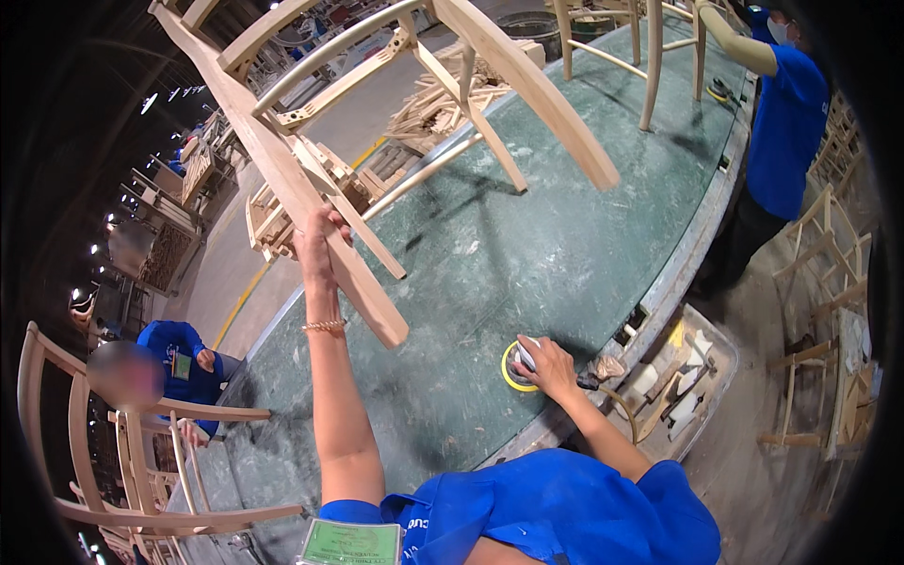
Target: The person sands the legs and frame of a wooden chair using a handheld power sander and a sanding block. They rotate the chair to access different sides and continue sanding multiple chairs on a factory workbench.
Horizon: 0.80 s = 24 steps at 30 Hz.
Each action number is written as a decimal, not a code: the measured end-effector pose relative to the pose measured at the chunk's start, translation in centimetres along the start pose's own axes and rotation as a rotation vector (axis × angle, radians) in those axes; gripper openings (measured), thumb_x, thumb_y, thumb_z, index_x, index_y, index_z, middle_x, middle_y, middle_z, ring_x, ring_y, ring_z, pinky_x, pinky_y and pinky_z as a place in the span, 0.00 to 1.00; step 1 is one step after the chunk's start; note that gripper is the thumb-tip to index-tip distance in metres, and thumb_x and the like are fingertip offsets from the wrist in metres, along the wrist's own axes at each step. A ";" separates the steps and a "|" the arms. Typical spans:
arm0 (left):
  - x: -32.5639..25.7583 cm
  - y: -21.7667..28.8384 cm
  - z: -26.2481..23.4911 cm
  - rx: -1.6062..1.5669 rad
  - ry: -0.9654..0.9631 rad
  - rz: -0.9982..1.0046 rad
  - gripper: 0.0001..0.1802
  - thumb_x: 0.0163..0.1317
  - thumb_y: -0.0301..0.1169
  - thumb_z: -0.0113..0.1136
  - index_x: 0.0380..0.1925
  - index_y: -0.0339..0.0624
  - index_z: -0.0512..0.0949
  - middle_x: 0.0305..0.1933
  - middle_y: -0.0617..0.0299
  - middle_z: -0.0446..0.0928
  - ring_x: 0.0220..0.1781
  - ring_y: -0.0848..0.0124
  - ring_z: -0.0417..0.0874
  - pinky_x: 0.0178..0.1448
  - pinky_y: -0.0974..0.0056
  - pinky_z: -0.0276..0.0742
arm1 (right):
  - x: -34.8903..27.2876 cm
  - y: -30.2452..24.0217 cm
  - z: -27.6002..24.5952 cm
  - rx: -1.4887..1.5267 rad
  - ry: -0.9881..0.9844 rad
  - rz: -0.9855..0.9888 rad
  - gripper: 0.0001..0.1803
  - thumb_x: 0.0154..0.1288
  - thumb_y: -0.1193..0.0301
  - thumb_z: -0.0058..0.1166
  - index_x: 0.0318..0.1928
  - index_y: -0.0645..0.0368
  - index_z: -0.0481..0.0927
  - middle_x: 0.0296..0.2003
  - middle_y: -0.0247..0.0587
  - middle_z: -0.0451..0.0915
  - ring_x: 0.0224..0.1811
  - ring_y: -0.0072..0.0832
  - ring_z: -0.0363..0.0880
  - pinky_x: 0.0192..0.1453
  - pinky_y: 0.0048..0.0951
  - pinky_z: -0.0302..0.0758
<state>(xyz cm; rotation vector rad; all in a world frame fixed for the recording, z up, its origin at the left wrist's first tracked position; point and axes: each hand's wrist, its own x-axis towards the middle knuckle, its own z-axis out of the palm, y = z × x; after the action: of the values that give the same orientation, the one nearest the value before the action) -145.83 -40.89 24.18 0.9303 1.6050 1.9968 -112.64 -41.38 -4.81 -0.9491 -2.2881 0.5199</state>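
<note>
My left hand (318, 240) is wrapped round one leg of an unfinished pale wooden chair frame (259, 151). The frame is tilted, with its legs pointing toward me over the green worktable (443, 377). Near the table's front edge, my right hand (548, 369) grips a round power sander (518, 365) with a yellow rim. The sander's pad faces the tabletop; whether it touches is hidden. Part of the sander's body lies under my fingers.
A tray of tools (702, 377) sits beside the table at the right. Another chair frame (650, 66) stands at the far end near a co-worker in blue (789, 132). At left, another person (179, 363) is beside a chair frame (141, 461). Wood pieces (433, 113) are piled beyond.
</note>
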 end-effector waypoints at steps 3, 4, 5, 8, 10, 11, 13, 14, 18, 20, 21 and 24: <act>-1.6 -0.5 0.6 -0.003 -0.038 0.013 0.13 0.60 0.38 0.60 0.33 0.39 0.73 0.24 0.64 0.76 0.19 0.76 0.78 0.22 0.70 0.76 | 0.3 -0.1 -0.3 0.009 -0.024 0.022 0.30 0.57 0.52 0.64 0.58 0.49 0.76 0.37 0.47 0.77 0.37 0.45 0.80 0.38 0.43 0.78; -2.3 -0.5 0.7 -0.001 -0.042 0.011 0.13 0.60 0.38 0.60 0.32 0.39 0.73 0.24 0.64 0.76 0.19 0.76 0.78 0.22 0.70 0.76 | 0.4 -0.1 -0.4 0.017 -0.020 0.021 0.30 0.57 0.52 0.64 0.58 0.50 0.76 0.37 0.48 0.77 0.37 0.45 0.80 0.38 0.43 0.78; -2.8 -0.9 0.8 0.005 0.013 0.042 0.13 0.60 0.37 0.60 0.30 0.37 0.73 0.24 0.62 0.75 0.19 0.75 0.78 0.22 0.70 0.75 | 0.5 -0.2 -0.5 0.026 -0.024 0.017 0.30 0.57 0.52 0.64 0.58 0.51 0.76 0.37 0.48 0.77 0.37 0.45 0.80 0.39 0.42 0.78; -4.7 -2.2 0.4 -0.012 0.016 0.078 0.12 0.60 0.37 0.58 0.31 0.39 0.73 0.23 0.63 0.75 0.19 0.75 0.77 0.20 0.70 0.73 | 0.8 -0.5 -0.3 0.115 -0.015 0.078 0.31 0.58 0.53 0.63 0.59 0.53 0.75 0.41 0.49 0.79 0.42 0.46 0.80 0.44 0.42 0.77; -6.0 -2.7 0.7 -0.055 0.016 0.106 0.11 0.60 0.35 0.59 0.31 0.37 0.75 0.23 0.63 0.74 0.19 0.74 0.77 0.21 0.70 0.73 | 1.0 -1.0 0.0 0.150 0.003 0.153 0.32 0.58 0.53 0.63 0.60 0.54 0.73 0.45 0.50 0.79 0.46 0.47 0.79 0.48 0.42 0.76; -6.9 -2.6 0.8 -0.050 0.033 0.091 0.10 0.59 0.33 0.60 0.29 0.37 0.75 0.23 0.62 0.74 0.19 0.74 0.78 0.22 0.70 0.73 | 1.4 -1.7 -0.2 0.196 0.025 0.139 0.33 0.58 0.54 0.63 0.61 0.55 0.73 0.45 0.50 0.79 0.46 0.47 0.79 0.48 0.41 0.76; -8.1 -3.1 1.0 -0.080 0.030 0.096 0.08 0.58 0.29 0.60 0.33 0.37 0.73 0.24 0.62 0.75 0.19 0.74 0.78 0.23 0.70 0.73 | 2.4 -3.5 -0.5 0.282 0.071 0.119 0.34 0.58 0.54 0.63 0.62 0.56 0.71 0.46 0.51 0.78 0.46 0.46 0.79 0.49 0.39 0.76; -8.6 -3.0 1.4 -0.082 0.021 0.090 0.10 0.58 0.28 0.59 0.36 0.37 0.72 0.25 0.62 0.75 0.20 0.74 0.78 0.24 0.70 0.74 | 3.1 -4.2 -0.2 0.436 0.054 0.101 0.38 0.60 0.54 0.64 0.65 0.58 0.67 0.47 0.49 0.78 0.49 0.43 0.79 0.54 0.39 0.75; -10.2 -3.6 1.2 -0.076 -0.028 0.059 0.22 0.58 0.26 0.60 0.51 0.36 0.65 0.30 0.63 0.73 0.24 0.75 0.77 0.27 0.69 0.76 | 5.4 -9.5 -0.4 1.252 -0.230 0.140 0.46 0.59 0.57 0.67 0.72 0.57 0.56 0.51 0.43 0.75 0.54 0.32 0.76 0.60 0.36 0.73; -10.7 -4.2 0.8 -0.060 -0.026 0.089 0.22 0.58 0.26 0.60 0.52 0.36 0.65 0.31 0.63 0.73 0.26 0.74 0.78 0.30 0.68 0.77 | 6.5 -12.7 -1.1 1.231 -0.267 0.088 0.46 0.59 0.60 0.68 0.71 0.57 0.57 0.51 0.44 0.74 0.53 0.30 0.75 0.59 0.33 0.73; -10.9 -4.5 0.7 -0.052 -0.028 0.103 0.23 0.58 0.26 0.60 0.52 0.36 0.65 0.32 0.63 0.73 0.27 0.74 0.78 0.31 0.68 0.78 | 6.9 -14.0 -1.1 1.220 -0.282 0.063 0.45 0.58 0.62 0.68 0.71 0.57 0.57 0.51 0.44 0.74 0.53 0.28 0.75 0.58 0.31 0.74; -11.2 -4.9 1.0 -0.026 -0.034 0.108 0.26 0.58 0.26 0.59 0.55 0.37 0.64 0.33 0.61 0.75 0.31 0.74 0.79 0.34 0.66 0.79 | 7.3 -15.5 0.3 1.311 -0.358 0.200 0.42 0.57 0.66 0.68 0.68 0.59 0.59 0.46 0.43 0.75 0.46 0.25 0.76 0.48 0.29 0.76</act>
<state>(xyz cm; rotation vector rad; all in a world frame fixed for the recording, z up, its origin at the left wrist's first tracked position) -137.81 -46.59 16.90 1.0556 1.5369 2.0574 -124.68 -46.42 6.27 -0.3790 -1.5082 2.0292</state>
